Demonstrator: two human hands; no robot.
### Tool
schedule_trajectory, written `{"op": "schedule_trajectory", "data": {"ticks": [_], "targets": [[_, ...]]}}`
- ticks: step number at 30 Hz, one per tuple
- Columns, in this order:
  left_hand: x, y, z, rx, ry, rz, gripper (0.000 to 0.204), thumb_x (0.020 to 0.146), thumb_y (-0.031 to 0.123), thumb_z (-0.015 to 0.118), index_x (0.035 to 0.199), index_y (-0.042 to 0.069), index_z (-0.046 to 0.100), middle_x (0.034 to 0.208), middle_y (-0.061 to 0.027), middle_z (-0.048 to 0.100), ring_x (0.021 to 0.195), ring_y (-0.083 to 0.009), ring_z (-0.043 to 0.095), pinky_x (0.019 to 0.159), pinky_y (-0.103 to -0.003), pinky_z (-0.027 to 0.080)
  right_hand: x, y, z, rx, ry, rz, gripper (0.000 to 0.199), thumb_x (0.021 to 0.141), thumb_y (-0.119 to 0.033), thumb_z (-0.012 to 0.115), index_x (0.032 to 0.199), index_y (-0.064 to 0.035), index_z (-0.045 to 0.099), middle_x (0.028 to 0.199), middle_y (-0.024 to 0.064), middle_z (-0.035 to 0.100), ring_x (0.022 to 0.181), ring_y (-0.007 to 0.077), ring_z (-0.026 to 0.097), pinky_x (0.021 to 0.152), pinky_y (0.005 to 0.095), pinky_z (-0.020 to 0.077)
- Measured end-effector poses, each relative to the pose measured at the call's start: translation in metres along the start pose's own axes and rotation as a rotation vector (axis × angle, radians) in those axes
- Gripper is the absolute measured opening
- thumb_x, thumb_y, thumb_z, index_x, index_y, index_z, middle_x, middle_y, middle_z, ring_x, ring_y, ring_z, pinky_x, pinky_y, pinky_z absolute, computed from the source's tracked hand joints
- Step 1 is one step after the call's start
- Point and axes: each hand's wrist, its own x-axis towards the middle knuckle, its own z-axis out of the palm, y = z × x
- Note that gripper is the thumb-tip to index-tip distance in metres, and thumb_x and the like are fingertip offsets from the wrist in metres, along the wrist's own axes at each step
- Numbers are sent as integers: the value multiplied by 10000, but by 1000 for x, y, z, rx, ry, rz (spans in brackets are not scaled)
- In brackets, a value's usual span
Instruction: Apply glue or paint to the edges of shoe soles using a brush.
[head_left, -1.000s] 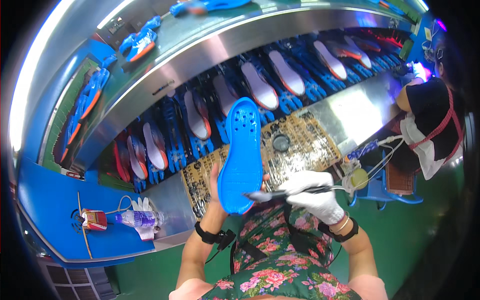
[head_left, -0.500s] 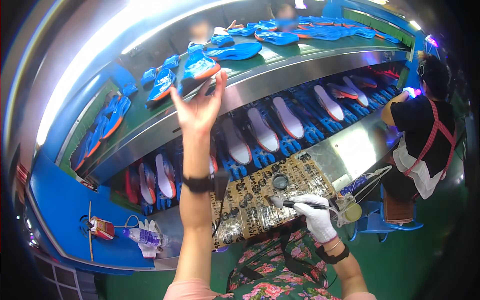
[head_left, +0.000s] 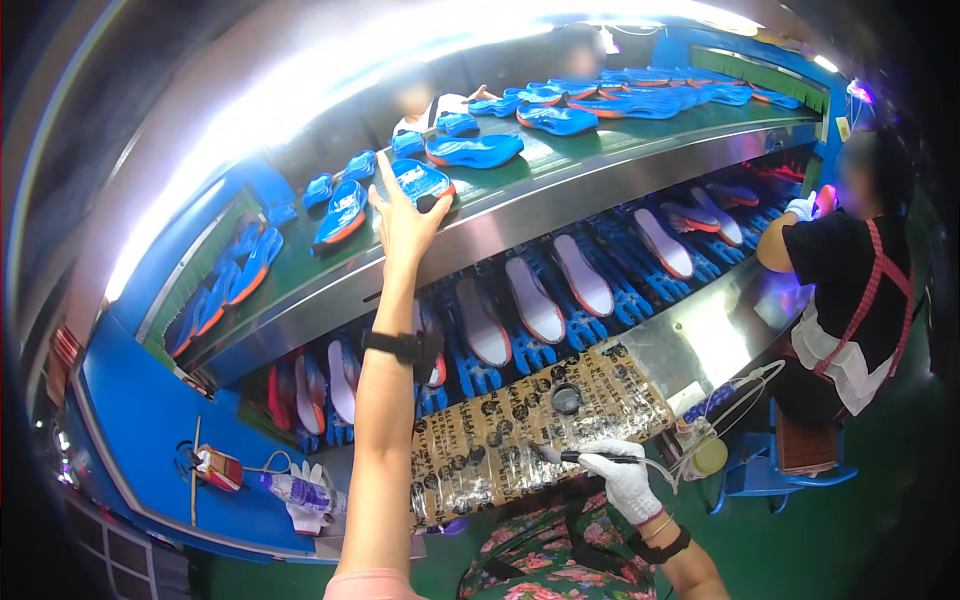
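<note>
My bare left hand reaches up to the upper belt, thumb and forefinger spread around the near end of a glossy blue shoe sole with an orange edge. Whether the fingers press on it I cannot tell. Another blue sole lies just left of the hand. My right hand, in a white glove, is closed round the black handle of a brush. The brush's pale tip is over a work surface covered with brown printed tape. A small dark round cup sits on that surface.
Below the upper belt, a lower row carries shoes with pale bottoms on blue holders. A bottle, a white glove and a red box lie left. A co-worker sits right; other people are behind the belt.
My left hand has turned, its forefinger now alongside the sole and its thumb at the near edge. My right hand still holds the brush, with its tip nearer me. The whole view has shifted slightly.
</note>
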Motion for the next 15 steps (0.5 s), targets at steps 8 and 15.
{"op": "schedule_trajectory", "data": {"ticks": [8, 15], "targets": [[61, -40, 20, -242, -75, -179, 1369, 635, 346, 903, 1644, 148, 0, 1615, -363, 175, 1501, -564, 110, 1214, -564, 225, 12, 5, 18, 20, -51, -10, 178, 856, -25, 775, 1030, 13, 770, 906, 37, 754, 797, 77, 665, 708, 221, 522], [35, 21, 93, 188, -59, 390, 1174, 700, 582, 822, 1627, 163, 236, 1492, -390, 377, 1389, -561, 356, 1168, -584, 278, 17, 6, 6, -41, -9, -76, 184, 853, -1, 757, 1036, 19, 763, 938, 72, 765, 816, 107, 688, 743, 234, 547]]}}
